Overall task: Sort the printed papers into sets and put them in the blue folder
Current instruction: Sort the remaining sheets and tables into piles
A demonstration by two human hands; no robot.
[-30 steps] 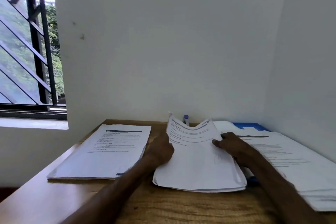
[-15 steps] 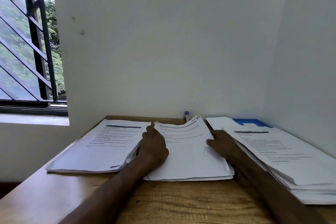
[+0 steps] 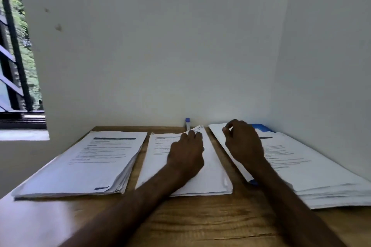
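Printed papers (image 3: pixel 90 166) lie in three flat stacks; left hand (image 3: pixel 186 154) presses one, right hand (image 3: pixel 243 144) loosely curled.

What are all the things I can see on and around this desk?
left paper stack: one, white with print, table's left side
middle paper stack: one, white with print, table centre
right paper stack: one, white with print, table's right, lying on the folder
blue folder: one, blue, under the right stack, only its edges show
pen: one, blue cap, by the wall behind the middle stack
wooden table: one, brown, beneath everything
window: one, black bars, far left, greenery outside
left hand: one, rests flat on the middle stack
right hand: one, fingers curled, over the right stack's far corner; contact unclear
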